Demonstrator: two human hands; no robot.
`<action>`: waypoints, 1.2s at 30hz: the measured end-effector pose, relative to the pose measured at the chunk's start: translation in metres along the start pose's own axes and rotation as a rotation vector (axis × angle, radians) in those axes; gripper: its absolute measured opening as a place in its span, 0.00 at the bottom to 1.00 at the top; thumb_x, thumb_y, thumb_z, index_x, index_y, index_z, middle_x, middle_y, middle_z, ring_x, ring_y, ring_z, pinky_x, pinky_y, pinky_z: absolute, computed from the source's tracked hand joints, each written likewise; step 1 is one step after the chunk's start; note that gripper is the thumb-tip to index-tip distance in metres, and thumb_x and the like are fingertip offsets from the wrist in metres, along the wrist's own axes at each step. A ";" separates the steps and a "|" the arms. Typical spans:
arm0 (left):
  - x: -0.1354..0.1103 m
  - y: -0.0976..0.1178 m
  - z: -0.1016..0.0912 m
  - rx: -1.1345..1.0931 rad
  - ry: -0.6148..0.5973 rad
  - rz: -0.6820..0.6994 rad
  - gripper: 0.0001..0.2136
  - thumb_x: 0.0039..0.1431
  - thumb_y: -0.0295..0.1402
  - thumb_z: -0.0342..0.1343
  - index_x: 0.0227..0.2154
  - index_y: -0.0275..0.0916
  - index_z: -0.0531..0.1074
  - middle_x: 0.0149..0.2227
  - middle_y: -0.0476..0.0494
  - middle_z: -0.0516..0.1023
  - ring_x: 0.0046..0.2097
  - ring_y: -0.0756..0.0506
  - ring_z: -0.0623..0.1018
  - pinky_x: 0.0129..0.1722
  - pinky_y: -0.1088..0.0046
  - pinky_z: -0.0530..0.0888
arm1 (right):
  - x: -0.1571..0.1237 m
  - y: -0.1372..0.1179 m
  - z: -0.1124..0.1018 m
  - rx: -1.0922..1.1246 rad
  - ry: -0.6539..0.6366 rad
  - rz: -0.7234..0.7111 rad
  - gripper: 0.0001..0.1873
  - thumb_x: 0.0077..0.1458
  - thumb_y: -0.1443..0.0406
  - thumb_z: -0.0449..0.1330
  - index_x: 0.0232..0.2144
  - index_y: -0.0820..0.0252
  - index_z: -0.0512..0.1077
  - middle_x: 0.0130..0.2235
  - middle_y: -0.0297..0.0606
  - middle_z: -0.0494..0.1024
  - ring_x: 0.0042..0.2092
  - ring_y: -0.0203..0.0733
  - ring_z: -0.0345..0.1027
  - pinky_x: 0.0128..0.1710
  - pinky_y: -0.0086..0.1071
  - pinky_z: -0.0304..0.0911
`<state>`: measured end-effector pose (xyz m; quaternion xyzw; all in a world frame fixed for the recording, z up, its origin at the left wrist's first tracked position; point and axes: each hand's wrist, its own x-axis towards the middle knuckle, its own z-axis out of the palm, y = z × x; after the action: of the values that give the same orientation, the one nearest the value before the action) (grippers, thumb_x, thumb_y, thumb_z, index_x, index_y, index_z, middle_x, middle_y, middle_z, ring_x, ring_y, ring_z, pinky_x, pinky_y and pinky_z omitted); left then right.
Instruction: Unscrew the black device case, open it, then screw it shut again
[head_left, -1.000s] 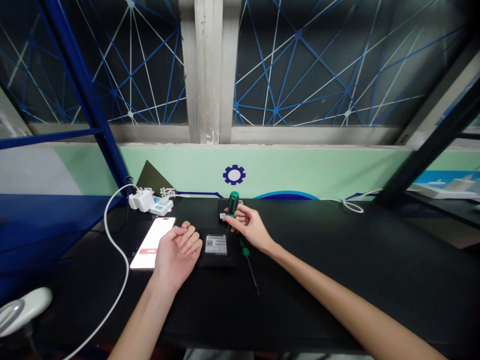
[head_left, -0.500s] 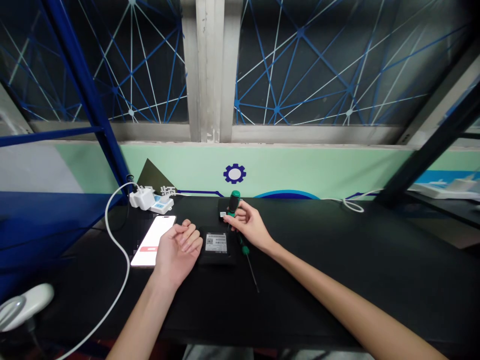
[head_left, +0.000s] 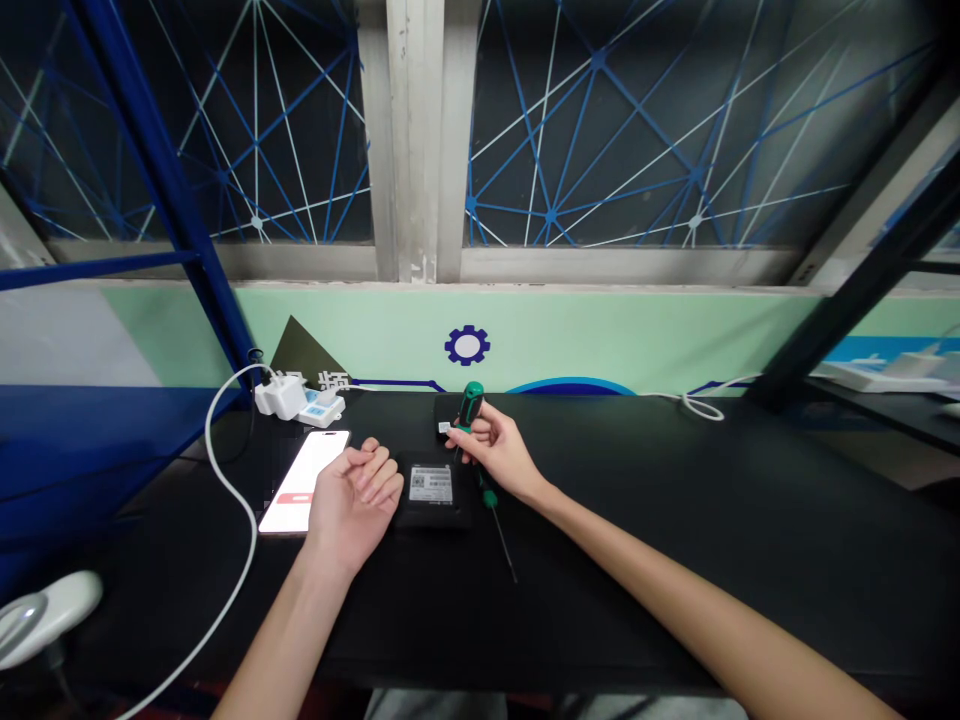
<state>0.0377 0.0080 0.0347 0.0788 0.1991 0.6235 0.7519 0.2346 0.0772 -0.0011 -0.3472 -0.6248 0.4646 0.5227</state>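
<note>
My right hand [head_left: 496,450] grips a green-and-black screwdriver [head_left: 468,404] upright, its tip down at the far edge of a small black box [head_left: 433,490] with a white label. A second, thinner screwdriver [head_left: 498,527] lies on the black table [head_left: 675,520] just right of the box. My left hand [head_left: 355,503] rests palm up beside the box's left side, fingers loosely curled, holding nothing. A lit phone [head_left: 303,481] lies under and left of that hand. Another small black device [head_left: 448,415] sits behind the held screwdriver.
A white charger and a small blue-and-white unit [head_left: 298,402] sit at the back left, with a white cable [head_left: 225,490] looping toward the front edge. A white rounded object [head_left: 41,615] is at the near left. Another white cable [head_left: 701,405] lies at the back right. Blue frame posts stand left.
Almost nothing differs. My right hand has shifted the held screwdriver very slightly; the left hand stays where it was.
</note>
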 end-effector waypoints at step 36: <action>-0.001 0.000 0.001 -0.008 -0.007 -0.002 0.12 0.53 0.16 0.45 0.24 0.40 0.57 0.17 0.57 0.49 0.15 0.54 0.55 0.15 0.77 0.56 | 0.000 0.004 -0.004 0.034 0.009 -0.008 0.20 0.48 0.52 0.71 0.34 0.61 0.72 0.29 0.39 0.80 0.26 0.39 0.74 0.26 0.32 0.70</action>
<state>0.0381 0.0075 0.0357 0.0777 0.1939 0.6231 0.7537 0.2380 0.0790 -0.0052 -0.3377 -0.6158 0.4718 0.5331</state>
